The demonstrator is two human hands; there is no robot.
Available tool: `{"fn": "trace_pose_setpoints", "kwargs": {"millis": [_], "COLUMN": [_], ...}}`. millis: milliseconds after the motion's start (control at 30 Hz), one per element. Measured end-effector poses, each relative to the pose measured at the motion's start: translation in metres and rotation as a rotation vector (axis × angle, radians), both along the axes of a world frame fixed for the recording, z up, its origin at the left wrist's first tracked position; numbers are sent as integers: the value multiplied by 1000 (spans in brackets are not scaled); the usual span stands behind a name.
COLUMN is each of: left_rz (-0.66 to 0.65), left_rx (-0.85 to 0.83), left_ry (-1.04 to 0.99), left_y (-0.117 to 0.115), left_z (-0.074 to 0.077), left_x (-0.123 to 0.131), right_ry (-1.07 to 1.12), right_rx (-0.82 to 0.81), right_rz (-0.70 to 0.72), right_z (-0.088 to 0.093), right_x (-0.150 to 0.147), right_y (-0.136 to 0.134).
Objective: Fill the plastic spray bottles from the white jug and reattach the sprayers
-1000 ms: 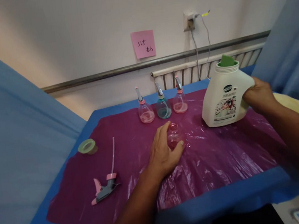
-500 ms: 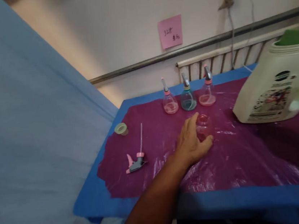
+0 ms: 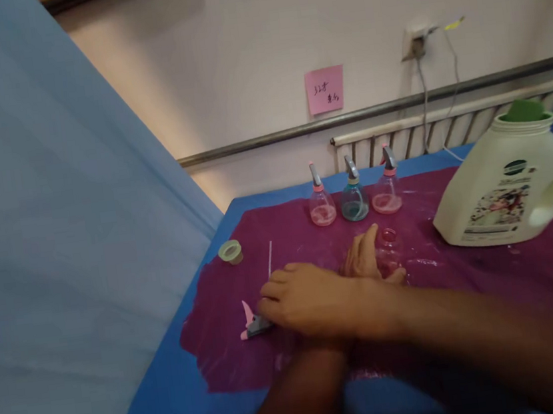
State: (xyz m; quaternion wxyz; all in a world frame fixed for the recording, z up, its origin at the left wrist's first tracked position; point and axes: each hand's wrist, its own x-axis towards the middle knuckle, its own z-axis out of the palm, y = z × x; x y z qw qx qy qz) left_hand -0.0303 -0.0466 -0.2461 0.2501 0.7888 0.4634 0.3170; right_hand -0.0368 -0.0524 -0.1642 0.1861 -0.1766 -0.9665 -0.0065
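Head view: the fingers of the right hand lie close together, palm down, over the spray head; the thumb and undersides are hidden, so one cannot tell whether they pinch it. Under the crossing right forearm, the left hand has thumb and forefinger parted in a cup, the open clear bottle standing between them.

The crossed arms look the chief risk: lifting the right forearm carelessly could jog the left hand and tip the uncapped bottle. The slick sheet might also let its base slide if those fingers slackened. The spray head's thin tube, reaching beyond the right fingertips, could bend if caught.

The spray head is hard grey and pink plastic, angular, with a curved trigger. Beneath the fingers spreads a glossy, wrinkled purple sheet. Beyond the right fingertips, to the left, sits a pale green, translucent cup. Beyond the left fingertips stand three round-bellied spray bottles: left pink, middle teal, right pink. Well right of the left fingers stands a smooth, cream jug with a moulded handle and a green piece in its mouth.
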Motion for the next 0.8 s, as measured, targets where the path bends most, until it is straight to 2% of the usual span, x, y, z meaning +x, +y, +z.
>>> {"fn": "trace_pose_setpoints", "kwargs": {"millis": [100, 167, 367, 467, 667, 800], "left_rz": [-13, -39, -13, 0, 11, 19], "left_rx": [-21, -50, -35, -6, 51, 76], "left_ry": [-82, -82, -47, -29, -19, -24], "left_y": [5, 8, 12, 15, 23, 26], "left_z": [-1, -2, -10, -20, -36, -45], "left_x": [-4, -7, -8, -6, -6, -6], "right_ry": [-74, -133, -100, -73, -135, -72], "right_rx": [24, 16, 32, 37, -15, 49], "right_rz": [38, 19, -41, -39, -73, -55], "right_z": [-15, -26, -55, -57, -49, -44], "right_x": [-39, -52, -58, -59, -58, -51], "right_y": [18, 26, 30, 27, 25, 23]}}
